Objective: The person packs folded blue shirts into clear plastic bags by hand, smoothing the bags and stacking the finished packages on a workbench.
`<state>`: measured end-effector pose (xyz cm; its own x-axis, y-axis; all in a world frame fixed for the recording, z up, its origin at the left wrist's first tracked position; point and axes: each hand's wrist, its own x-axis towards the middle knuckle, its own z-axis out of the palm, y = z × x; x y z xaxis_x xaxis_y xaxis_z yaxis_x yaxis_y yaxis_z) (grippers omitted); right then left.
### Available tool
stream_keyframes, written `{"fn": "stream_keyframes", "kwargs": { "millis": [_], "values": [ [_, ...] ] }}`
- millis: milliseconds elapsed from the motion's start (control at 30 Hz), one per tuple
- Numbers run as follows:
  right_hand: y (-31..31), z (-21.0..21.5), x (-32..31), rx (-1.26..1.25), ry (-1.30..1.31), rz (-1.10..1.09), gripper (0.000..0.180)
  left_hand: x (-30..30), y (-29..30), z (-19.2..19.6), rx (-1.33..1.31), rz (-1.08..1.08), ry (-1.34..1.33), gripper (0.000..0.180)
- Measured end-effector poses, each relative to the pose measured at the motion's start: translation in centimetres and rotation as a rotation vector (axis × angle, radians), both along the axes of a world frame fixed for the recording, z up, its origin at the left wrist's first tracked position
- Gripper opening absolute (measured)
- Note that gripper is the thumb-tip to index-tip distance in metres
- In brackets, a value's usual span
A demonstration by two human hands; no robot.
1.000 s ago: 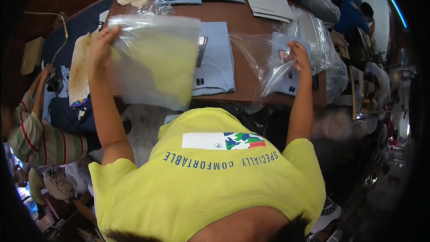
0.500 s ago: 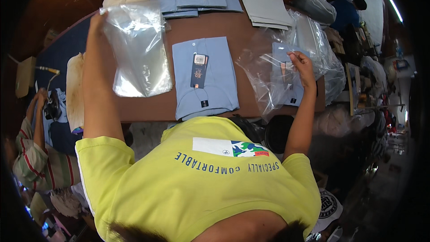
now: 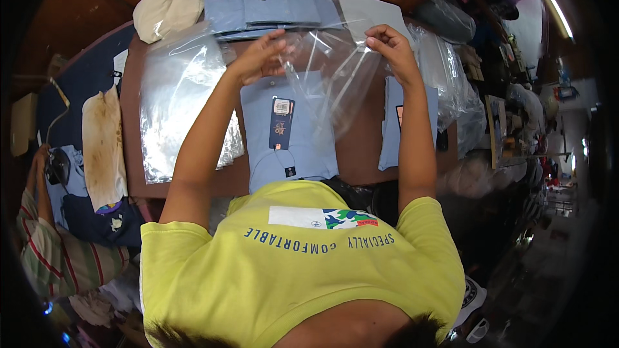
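A clear plastic bag (image 3: 338, 80) hangs from my right hand (image 3: 396, 55), whose thumb and fingers pinch its upper right edge. At the bag's other side is my left hand (image 3: 258, 58), with fingers apart and curved beside the film; whether they touch it is hard to see. Below the bag, partly seen through it, lies a folded light blue shirt (image 3: 255, 135) with a dark hang tag (image 3: 281, 125). A pile of clear plastic bags (image 3: 171, 109) lies flat left of the shirt. Another folded blue shirt (image 3: 391, 135) is partly hidden behind my right forearm.
Packed blue shirts (image 3: 284, 3) are stacked at the back of the brown table (image 3: 354, 151), between a beige cap (image 3: 169, 13) and white card sheets (image 3: 371, 9). More plastic film (image 3: 451, 84) heaps at the right. At far left, another person's hand holds an iron (image 3: 57, 166).
My left hand has let go of the bag pile, now flat on the table, and moved right. My right hand has brought the single bag left, over the middle shirt.
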<state>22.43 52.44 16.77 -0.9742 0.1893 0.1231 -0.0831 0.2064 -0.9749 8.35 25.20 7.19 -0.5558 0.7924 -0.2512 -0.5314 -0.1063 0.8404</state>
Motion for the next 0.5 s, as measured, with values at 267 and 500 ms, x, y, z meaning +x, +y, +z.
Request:
{"fn": "stream_keyframes", "kwargs": {
  "millis": [267, 500],
  "values": [
    [2.8, -2.8, -6.9, 0.254, -0.089, -0.013, 0.013, -5.3, -3.5, 4.2, -0.177, 0.333, 0.366, 0.038],
    [-0.2, 0.2, -11.4, -0.077, -0.167, 0.144, 0.018, -6.9, -5.3, 9.1, -0.266, 0.532, 0.900, 0.020]
  ]
}}
